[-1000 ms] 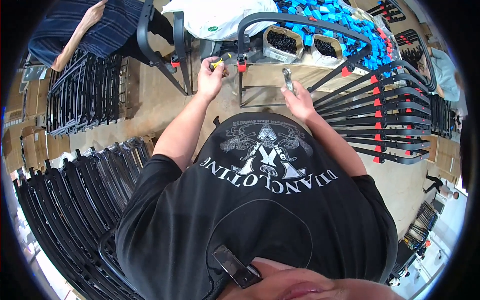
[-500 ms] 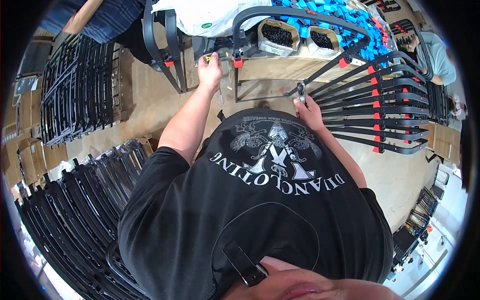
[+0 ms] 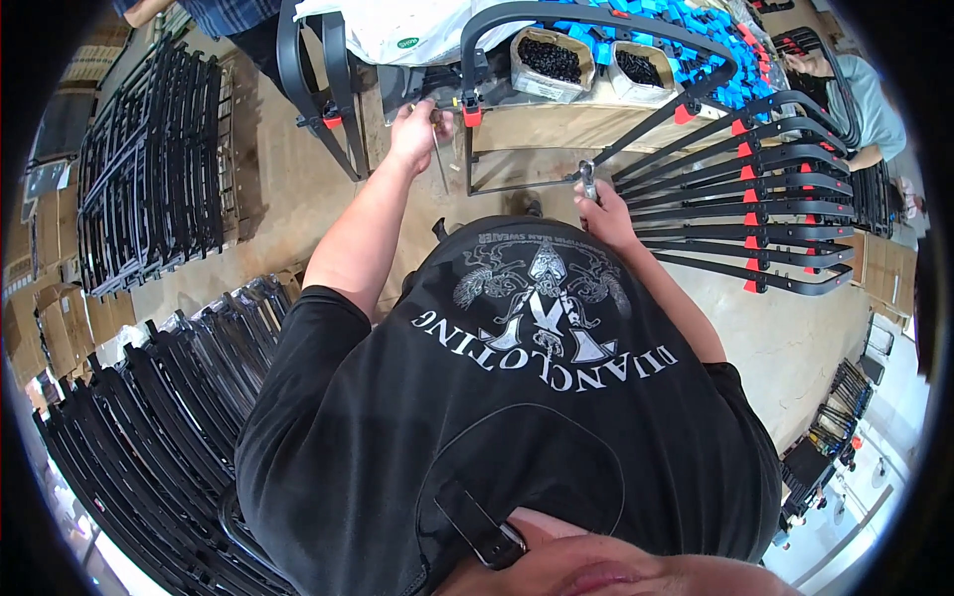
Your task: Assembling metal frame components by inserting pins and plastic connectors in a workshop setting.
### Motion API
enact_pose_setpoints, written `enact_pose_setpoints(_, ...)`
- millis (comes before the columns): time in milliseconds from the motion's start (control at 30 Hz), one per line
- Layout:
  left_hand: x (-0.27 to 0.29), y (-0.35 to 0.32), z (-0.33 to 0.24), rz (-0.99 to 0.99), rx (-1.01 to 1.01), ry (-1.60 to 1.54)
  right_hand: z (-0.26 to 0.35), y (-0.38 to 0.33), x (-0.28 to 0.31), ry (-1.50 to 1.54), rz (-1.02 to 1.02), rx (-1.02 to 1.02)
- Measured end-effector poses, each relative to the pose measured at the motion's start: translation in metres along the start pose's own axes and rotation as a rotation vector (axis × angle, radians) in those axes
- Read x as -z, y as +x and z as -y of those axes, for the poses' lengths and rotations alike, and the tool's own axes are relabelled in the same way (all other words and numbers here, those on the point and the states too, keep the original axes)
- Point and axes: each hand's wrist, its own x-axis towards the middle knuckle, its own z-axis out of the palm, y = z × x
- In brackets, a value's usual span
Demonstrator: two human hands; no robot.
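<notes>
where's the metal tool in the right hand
In the head view, upper middle: the small metal tool sticks up from the right hand, just below the black frame and left of the stacked frames.

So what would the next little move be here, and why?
Probably bringing the right hand with its small metal tool up to the red clip on the black frame: the left hand is already at that joint, while the tool sits apart from it.

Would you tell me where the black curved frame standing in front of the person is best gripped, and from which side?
Probably grip the black curved frame on its upright left leg, just above the red clip, coming from the person's side. That leg is straight and bare near the left hand; boxes crowd the far side.
</notes>
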Motion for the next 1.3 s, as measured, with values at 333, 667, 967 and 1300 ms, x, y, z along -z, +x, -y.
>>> enact_pose_setpoints(333, -0.026, 0.0, 0.008, -0.25, -0.279, 0.443, 0.002, 0.099, -0.045, -0.467, 0.152, -0.001)
enact_pose_setpoints(667, -0.035, -0.008, -0.022, -0.214, 0.178, 0.271, 0.077, 0.157, -0.131, -0.807, 0.153, 0.151)
enact_pose_setpoints(967, -0.037, 0.0, -0.003, -0.287, -0.016, 0.382, 0.09, 0.17, -0.122, -0.184, 0.599, -0.293)
enact_pose_setpoints(1300, -0.04, 0.006, 0.005, -0.317, -0.113, 0.439, 0.066, 0.185, -0.124, -0.809, 0.459, 0.151)
